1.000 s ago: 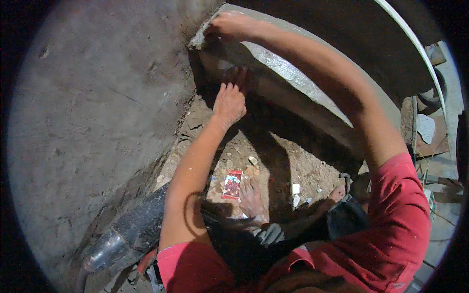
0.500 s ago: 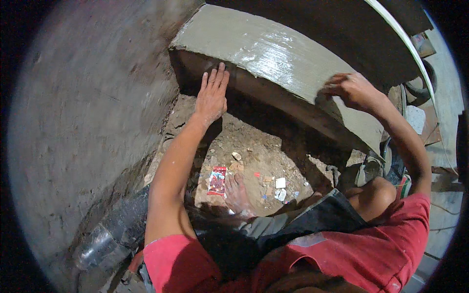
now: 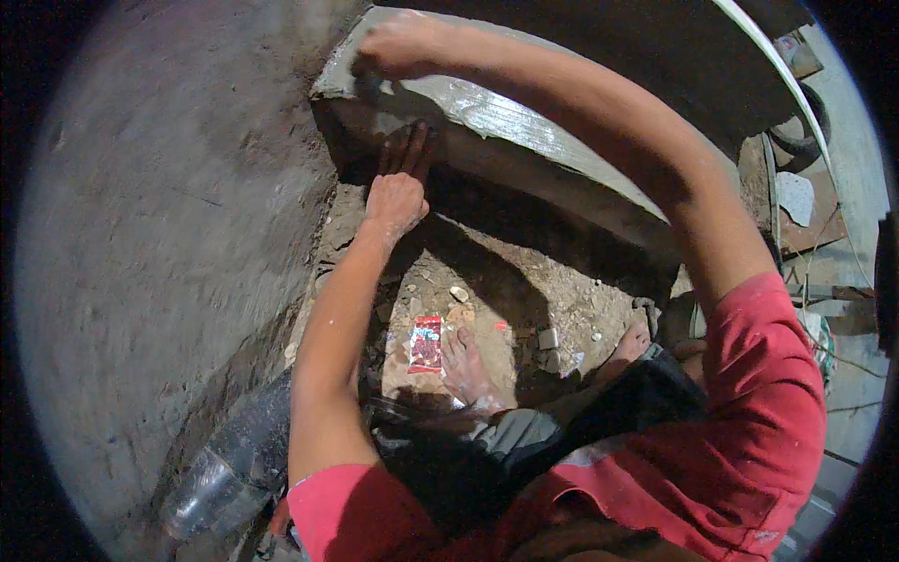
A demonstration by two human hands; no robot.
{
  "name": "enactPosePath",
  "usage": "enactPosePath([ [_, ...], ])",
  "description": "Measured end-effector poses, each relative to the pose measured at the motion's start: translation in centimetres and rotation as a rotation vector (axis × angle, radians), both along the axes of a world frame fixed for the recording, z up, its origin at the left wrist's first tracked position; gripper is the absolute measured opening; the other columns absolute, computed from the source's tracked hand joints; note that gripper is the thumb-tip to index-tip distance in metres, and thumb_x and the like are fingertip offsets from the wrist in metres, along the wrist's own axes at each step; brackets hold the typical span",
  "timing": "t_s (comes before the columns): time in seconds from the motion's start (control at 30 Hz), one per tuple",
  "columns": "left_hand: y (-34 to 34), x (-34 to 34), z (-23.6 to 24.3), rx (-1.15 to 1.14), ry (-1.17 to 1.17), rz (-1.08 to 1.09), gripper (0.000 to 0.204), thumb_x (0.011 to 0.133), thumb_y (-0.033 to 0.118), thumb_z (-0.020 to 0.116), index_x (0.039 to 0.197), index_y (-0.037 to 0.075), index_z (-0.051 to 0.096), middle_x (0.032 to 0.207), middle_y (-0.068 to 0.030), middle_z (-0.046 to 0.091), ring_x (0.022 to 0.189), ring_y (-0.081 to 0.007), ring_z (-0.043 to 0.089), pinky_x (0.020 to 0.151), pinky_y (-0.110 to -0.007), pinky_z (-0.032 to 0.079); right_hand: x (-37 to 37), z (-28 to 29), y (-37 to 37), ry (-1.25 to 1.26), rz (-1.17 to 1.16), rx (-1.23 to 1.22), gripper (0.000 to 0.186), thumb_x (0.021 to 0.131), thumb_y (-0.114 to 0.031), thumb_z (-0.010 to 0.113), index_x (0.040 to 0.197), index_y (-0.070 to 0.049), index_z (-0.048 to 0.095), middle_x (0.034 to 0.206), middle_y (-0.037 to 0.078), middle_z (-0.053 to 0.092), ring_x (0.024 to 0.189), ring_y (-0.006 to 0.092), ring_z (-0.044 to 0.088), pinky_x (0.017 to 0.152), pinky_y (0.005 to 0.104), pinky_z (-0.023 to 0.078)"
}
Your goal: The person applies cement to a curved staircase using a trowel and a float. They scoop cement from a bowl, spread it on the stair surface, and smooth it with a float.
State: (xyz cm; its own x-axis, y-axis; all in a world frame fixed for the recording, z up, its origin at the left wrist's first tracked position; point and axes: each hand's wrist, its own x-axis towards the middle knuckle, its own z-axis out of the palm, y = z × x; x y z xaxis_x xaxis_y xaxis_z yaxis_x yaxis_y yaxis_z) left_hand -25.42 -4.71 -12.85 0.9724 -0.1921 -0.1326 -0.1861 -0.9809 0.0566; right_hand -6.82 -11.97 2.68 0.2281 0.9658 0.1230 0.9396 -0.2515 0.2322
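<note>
A curved grey ledge [image 3: 492,117] with wet, glossy plaster on top runs rightward from the rough wall. My right hand [image 3: 389,49] is at the ledge's far left end, fingers curled down; what they grip, if anything, is hidden in shadow. My forearm crosses over much of the wet surface. My left hand [image 3: 398,192] reaches to the ledge's shadowed front face below, fingers extended and apart, partly darkened by shadow, with no object visible in it.
The grey wall [image 3: 169,206] fills the left, with a black pipe [image 3: 220,468] along its foot. My bare feet rest on rubble-strewn dirt beside a red wrapper [image 3: 425,345]. At right stand a tyre [image 3: 807,131], a white slab piece [image 3: 794,197] and loose cables; a white strip [image 3: 777,61] arcs above.
Since half a second ago my right hand has swept left along the ledge to its wall end, where it was one second ago. My left hand stays at the front face.
</note>
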Motion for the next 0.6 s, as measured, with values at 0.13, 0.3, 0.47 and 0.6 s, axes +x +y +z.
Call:
enactPosePath([
  [0.13,-1.2,-0.6,1.3,-0.029,0.223,-0.029,0.092,0.081,0.016,0.067,0.166,0.010,0.030,0.175,-0.0116,0.021,0.159,-0.0325,0.025,0.130,-0.052,0.018,0.6,-1.0,2.4,0.059,0.019,-0.011,0.022,0.085,-0.025,0.077,0.106,-0.018,0.076,0.100,0.012,0.078,0.098,0.0372,0.075,0.082,0.0515,0.061],
  [0.3,-1.9,-0.3,-1.0,-0.022,-0.039,-0.087,0.082,0.084,0.017,0.067,0.161,0.008,0.040,0.172,-0.0121,0.029,0.155,-0.0341,0.032,0.129,-0.053,0.022,-1.6,-2.0,-8.7,0.156,-0.029,-0.113,0.050,0.079,-0.004,0.070,0.125,-0.021,0.073,0.124,0.011,0.073,0.109,0.0363,0.071,0.085,0.0485,0.060],
  [0.47,-1.7,-0.1,-3.6,-0.012,-0.351,-0.141,0.075,0.084,0.016,0.068,0.155,0.006,0.046,0.171,-0.0141,0.029,0.152,-0.0350,0.035,0.129,-0.054,0.022,-5.1,-2.2,-25.4,0.261,0.019,-0.015,0.039,0.088,-0.005,0.068,0.125,-0.014,0.073,0.133,0.014,0.070,0.125,0.0353,0.065,0.103,0.0468,0.056],
  [0.6,-1.7,-0.1,-3.6,0.010,-0.331,-0.141,0.075,0.084,0.012,0.069,0.155,0.005,0.045,0.172,-0.0168,0.026,0.152,-0.0360,0.036,0.130,-0.054,0.021,-8.8,-1.0,-36.6,0.292,-0.093,-0.075,0.040,0.084,-0.004,0.069,0.123,-0.012,0.074,0.133,0.012,0.070,0.127,0.0341,0.064,0.105,0.0459,0.055],
])
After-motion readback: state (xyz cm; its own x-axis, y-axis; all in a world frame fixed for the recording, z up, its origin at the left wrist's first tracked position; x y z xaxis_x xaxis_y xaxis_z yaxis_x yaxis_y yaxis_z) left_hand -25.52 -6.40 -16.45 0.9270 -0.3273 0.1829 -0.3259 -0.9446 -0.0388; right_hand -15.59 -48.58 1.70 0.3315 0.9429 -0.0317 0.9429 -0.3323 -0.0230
